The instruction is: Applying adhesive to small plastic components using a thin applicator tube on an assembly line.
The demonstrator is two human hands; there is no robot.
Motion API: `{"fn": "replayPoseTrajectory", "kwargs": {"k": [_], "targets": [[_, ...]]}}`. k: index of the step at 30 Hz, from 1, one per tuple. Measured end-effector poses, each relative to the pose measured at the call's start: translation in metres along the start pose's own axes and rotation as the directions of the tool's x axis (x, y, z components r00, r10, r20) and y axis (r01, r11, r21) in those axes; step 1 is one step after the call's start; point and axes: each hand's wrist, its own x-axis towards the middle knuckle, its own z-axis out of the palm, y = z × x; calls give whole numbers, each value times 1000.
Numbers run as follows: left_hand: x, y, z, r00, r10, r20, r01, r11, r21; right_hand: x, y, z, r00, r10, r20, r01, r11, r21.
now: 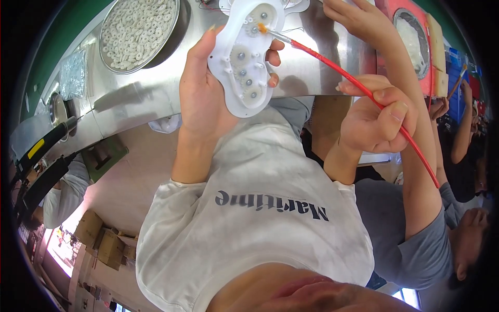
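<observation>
My left hand [200, 99] grips a white plastic housing plate [247, 57] with several small white gears on metal pins, held up over the edge of a steel table [135, 99]. My right hand [377, 122] pinches a thin red-handled brush [332, 65]. Its bristle tip carries an orange dab and touches the upper gear [262, 27] on the plate. Both forearms come up from my white printed shirt at the bottom of the view.
A round metal bowl [172, 40] full of small white rings stands at the table's top left, with a clear bag of parts [73, 73] beside it. A co-worker's arm [416, 130] in a grey sleeve reaches to the table at right, near a red tray [387, 13]. Cardboard boxes [99, 239] lie at lower left.
</observation>
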Motion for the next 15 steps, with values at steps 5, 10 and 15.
{"fn": "replayPoseTrajectory", "kwargs": {"k": [5,10,15], "targets": [[-1,-3,6,1000,-14,9,14,1000,-5,2,-3,6,997,-5,-81,10,998,63],[-3,-6,4,998,-36,51,38,999,-33,5,-1,11,989,-49,-140,58,996,62],[-2,-6,6,1000,-3,11,3,1000,19,9,-5,6,990,-69,-124,62,996,-58]]}}
